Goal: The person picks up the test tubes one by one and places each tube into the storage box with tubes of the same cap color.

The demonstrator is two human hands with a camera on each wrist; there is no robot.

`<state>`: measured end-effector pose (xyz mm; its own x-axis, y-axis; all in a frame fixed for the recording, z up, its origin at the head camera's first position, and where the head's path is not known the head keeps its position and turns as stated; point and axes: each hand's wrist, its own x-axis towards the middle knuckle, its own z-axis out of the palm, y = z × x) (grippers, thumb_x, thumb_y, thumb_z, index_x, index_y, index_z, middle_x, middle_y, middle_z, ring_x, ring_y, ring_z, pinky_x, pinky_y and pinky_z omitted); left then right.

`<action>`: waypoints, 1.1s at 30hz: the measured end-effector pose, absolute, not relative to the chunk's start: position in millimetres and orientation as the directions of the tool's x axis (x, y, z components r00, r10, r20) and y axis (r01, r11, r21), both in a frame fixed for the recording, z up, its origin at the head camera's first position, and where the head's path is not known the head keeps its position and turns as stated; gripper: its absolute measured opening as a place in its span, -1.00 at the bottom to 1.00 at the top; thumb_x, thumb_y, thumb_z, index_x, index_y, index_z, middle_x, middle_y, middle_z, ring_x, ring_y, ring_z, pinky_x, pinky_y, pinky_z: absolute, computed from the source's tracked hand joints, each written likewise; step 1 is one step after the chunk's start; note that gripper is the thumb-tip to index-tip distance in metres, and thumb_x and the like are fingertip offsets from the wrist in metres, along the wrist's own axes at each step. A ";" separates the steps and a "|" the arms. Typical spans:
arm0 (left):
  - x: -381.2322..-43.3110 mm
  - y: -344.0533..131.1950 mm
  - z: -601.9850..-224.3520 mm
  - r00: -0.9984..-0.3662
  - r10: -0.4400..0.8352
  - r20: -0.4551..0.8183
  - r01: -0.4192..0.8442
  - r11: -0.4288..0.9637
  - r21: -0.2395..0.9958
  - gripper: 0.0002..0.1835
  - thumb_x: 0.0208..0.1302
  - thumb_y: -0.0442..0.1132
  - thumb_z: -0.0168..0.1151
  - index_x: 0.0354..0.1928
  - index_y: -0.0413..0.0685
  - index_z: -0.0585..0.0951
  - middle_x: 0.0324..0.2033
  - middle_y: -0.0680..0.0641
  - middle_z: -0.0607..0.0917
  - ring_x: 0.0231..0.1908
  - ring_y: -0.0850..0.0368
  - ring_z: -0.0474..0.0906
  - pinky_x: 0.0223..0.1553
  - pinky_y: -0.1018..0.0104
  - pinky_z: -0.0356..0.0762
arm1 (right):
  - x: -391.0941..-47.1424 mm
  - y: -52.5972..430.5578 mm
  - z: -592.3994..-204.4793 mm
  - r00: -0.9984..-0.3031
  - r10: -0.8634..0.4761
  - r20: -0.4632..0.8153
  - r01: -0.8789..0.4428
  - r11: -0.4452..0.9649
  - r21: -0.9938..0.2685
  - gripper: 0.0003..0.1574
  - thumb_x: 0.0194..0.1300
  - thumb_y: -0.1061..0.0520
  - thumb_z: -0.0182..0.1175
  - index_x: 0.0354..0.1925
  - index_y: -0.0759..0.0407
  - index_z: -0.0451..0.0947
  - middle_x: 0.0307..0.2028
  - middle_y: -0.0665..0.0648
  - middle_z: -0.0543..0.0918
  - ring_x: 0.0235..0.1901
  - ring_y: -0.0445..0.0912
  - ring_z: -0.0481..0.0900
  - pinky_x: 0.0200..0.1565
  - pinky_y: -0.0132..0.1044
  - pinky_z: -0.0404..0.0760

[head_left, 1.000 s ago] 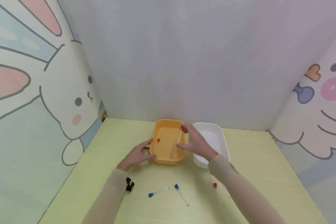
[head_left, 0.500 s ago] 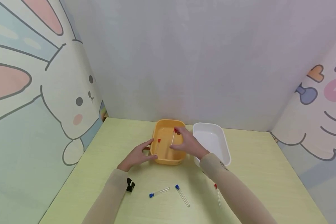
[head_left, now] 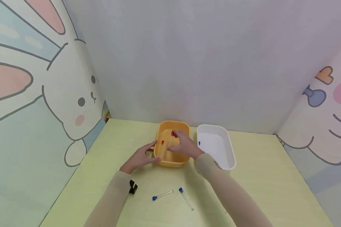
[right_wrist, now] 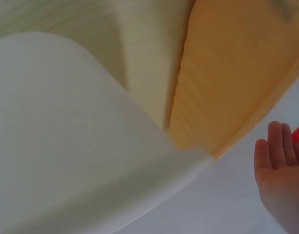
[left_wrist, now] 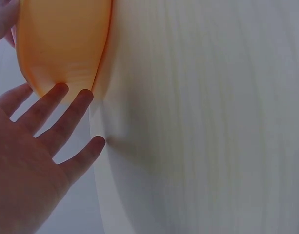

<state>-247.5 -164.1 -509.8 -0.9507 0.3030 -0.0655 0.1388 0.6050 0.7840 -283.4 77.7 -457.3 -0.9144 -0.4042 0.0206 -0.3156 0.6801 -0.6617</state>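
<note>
My right hand (head_left: 184, 145) pinches a clear test tube (head_left: 170, 140) by its red cap and holds it tilted over the orange basin (head_left: 171, 164). In the right wrist view only the red cap (right_wrist: 298, 134) shows past the fingers. Inside the basin, near its left wall, lies another red-capped test tube (head_left: 162, 143). My left hand (head_left: 138, 159) rests against the basin's left side, fingers spread and fairly straight, thumb at the near rim. Those fingertips (left_wrist: 86, 96) touch the orange wall in the left wrist view.
Right of the orange basin stands a white basin (head_left: 217, 146), a small blue cap (head_left: 199, 143) at its left wall. Two blue-capped test tubes (head_left: 162, 195) (head_left: 186, 199) lie on the table in front. A black object (head_left: 133, 187) sits beside the left sleeve.
My right hand has moved left with the red-capped test tube, from the orange basin's right rim to over its middle. The left hand has stayed at the basin.
</note>
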 end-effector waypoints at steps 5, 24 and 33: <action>-248.1 -163.7 -508.5 -0.953 0.294 -0.076 0.127 0.611 0.781 -0.04 0.00 0.16 0.44 0.45 0.38 0.18 0.38 0.08 0.35 0.21 0.00 0.45 0.12 -0.10 0.54 | -288.6 71.5 -468.5 -0.915 -0.404 -0.012 -0.312 0.723 -0.616 0.07 0.00 -0.18 0.44 0.37 0.09 0.23 0.24 0.06 0.40 0.21 0.01 0.42 0.30 -0.01 0.44; -247.7 -165.3 -506.7 -0.949 0.307 -0.071 0.135 0.600 0.789 0.01 -0.07 0.26 0.43 0.45 0.38 0.17 0.38 0.10 0.35 0.22 0.02 0.45 0.14 -0.10 0.52 | -297.1 55.0 -498.0 -0.900 -0.427 -0.082 -0.300 0.747 -0.593 0.08 0.00 -0.28 0.42 0.37 0.06 0.24 0.18 0.03 0.44 0.14 -0.03 0.47 0.24 -0.01 0.50; -246.8 -165.3 -506.4 -0.950 0.302 -0.082 0.128 0.615 0.778 0.01 -0.06 0.26 0.42 0.45 0.36 0.17 0.39 0.08 0.35 0.22 0.02 0.45 0.08 -0.02 0.59 | -296.5 49.9 -500.7 -0.919 -0.357 -0.167 -0.226 0.824 -0.519 0.15 -0.05 -0.33 0.42 0.40 0.02 0.21 0.28 0.11 0.38 0.20 0.02 0.42 0.28 0.05 0.45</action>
<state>-246.8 -165.3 -506.4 -0.9497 0.3023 -0.0824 0.1282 0.6150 0.7781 -296.5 49.9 -500.7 -0.9190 -0.3570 -0.1672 -0.2257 0.8242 -0.5194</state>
